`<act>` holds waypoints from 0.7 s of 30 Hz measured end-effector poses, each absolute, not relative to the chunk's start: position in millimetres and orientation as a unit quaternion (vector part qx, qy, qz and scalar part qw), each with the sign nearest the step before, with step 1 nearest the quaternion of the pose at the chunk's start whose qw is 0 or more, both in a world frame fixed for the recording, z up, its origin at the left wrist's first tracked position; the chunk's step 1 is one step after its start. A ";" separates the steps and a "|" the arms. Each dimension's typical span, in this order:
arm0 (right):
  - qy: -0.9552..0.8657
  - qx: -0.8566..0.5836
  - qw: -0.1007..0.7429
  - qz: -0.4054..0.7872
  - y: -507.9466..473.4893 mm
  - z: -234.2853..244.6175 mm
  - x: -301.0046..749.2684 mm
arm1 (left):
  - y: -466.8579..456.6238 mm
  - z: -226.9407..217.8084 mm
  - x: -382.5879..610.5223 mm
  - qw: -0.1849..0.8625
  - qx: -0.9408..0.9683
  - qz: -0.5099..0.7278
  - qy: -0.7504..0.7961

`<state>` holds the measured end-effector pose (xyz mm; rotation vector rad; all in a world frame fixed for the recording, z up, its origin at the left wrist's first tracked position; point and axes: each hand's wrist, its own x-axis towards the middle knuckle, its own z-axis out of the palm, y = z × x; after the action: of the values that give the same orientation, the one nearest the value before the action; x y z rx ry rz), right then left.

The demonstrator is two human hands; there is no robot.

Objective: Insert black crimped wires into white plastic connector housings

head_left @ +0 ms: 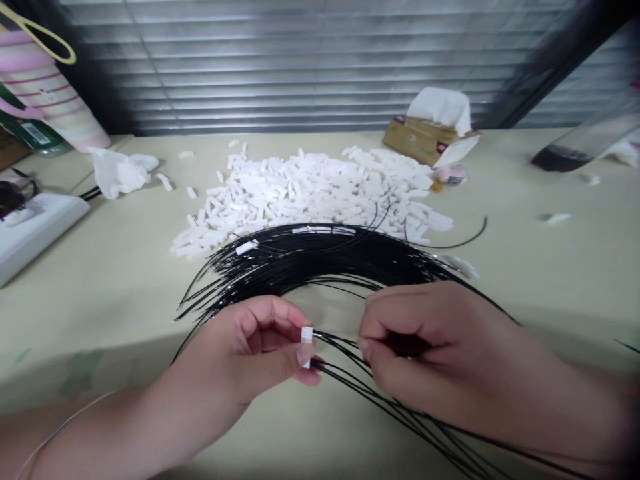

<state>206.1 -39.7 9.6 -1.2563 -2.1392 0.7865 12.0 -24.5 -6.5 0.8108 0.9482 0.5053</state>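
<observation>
My left hand (255,350) pinches a small white plastic connector (307,335) between thumb and forefinger, near the table's front. My right hand (425,347) is closed on thin black wires (345,373) that run from its fingers into the connector. Just beyond both hands a thick curved bundle of black wires (320,257) lies on the table, several of them fitted with white connectors. Farther back is a big heap of loose white connectors (310,190).
A crumpled tissue (120,172) and a white device (35,223) sit at the left. At the back right is a brown tissue box (425,137), with a dark object (563,159) farther right. The beige table (100,287) ends at a grey slatted blind.
</observation>
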 end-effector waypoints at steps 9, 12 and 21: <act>-0.774 -0.472 0.266 0.326 -37.6 9.8 204.2 | -26.7 -7.7 12.4 0.775 0.389 0.252 0.429; -0.777 -0.471 0.257 0.329 -37.3 8.1 204.1 | -25.8 -8.2 12.0 0.779 0.384 0.253 0.427; -0.827 -0.417 0.238 0.293 -37.8 5.5 207.9 | -26.3 -8.7 11.1 0.789 0.344 0.251 0.442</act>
<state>207.9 -37.8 5.5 -1.1428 -2.2646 0.8034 11.1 -26.3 -8.7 0.7407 0.9525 0.5412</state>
